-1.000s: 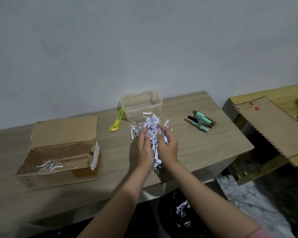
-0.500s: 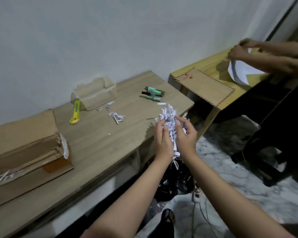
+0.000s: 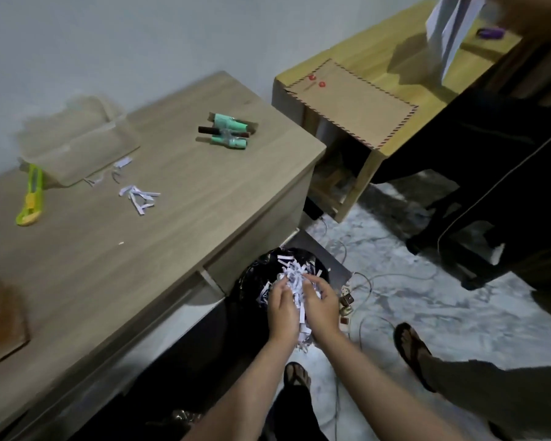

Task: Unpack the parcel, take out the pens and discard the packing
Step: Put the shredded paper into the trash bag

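Note:
My left hand [image 3: 282,308] and my right hand [image 3: 321,305] are pressed together around a bunch of white shredded paper [image 3: 295,280]. They hold it just above a bin lined with a black bag [image 3: 252,281] on the floor beside the wooden table [image 3: 172,224]. More shreds lie inside the bin. The pens [image 3: 228,132], green and dark ones, lie in a bundle near the table's far right corner. A few loose paper strips [image 3: 139,197] remain on the tabletop. The brown parcel box [image 3: 0,329] shows only at the left edge.
A yellow-green utility knife [image 3: 31,198] and a clear plastic container [image 3: 77,138] sit at the back left of the table. A second desk [image 3: 379,68] with a brown envelope [image 3: 353,103] stands to the right, where another person holds white paper. Cables and a power strip [image 3: 345,305] lie on the floor.
Both hands have carried the shredded paper off the table, down and to the right, over the bin. My view has turned down toward the floor.

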Action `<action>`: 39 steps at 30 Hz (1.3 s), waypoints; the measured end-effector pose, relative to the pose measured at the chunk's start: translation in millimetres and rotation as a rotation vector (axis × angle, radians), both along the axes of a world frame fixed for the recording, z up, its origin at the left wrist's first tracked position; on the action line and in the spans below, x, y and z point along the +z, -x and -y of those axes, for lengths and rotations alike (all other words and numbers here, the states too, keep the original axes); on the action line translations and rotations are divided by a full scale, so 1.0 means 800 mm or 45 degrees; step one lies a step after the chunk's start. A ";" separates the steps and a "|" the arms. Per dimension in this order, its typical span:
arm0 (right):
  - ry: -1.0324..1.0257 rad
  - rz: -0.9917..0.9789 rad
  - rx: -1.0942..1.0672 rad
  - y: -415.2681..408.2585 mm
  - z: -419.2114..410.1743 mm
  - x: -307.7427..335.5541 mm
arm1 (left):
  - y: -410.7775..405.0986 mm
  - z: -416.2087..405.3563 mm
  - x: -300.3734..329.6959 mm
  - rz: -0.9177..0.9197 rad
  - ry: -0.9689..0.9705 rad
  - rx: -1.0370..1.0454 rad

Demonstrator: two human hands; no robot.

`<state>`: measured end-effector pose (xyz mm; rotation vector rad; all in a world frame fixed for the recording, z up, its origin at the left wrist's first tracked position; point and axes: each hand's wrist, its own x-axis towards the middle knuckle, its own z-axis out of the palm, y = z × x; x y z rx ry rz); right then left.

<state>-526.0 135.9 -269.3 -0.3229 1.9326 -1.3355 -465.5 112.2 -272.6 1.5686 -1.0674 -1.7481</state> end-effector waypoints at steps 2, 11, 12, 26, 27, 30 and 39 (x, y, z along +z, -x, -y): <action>-0.106 0.087 0.027 0.008 0.013 -0.040 | 0.004 0.014 -0.038 0.045 -0.097 0.013; -0.346 0.439 0.212 0.054 0.083 -0.138 | 0.007 0.089 -0.145 0.232 -0.343 0.096; -0.351 0.483 0.248 0.059 0.087 -0.141 | 0.007 0.093 -0.149 0.250 -0.346 0.111; -0.452 -0.326 0.453 0.072 0.078 -0.088 | -0.007 0.085 -0.069 0.559 0.068 0.377; -0.407 -0.371 0.430 0.068 0.075 -0.073 | -0.012 0.083 -0.056 0.563 0.118 0.386; -0.295 -0.606 0.437 0.047 0.068 -0.020 | -0.028 0.078 0.004 0.621 0.239 0.345; 0.320 -0.662 0.405 -0.037 0.111 0.124 | -0.097 0.086 0.141 -0.135 0.441 0.373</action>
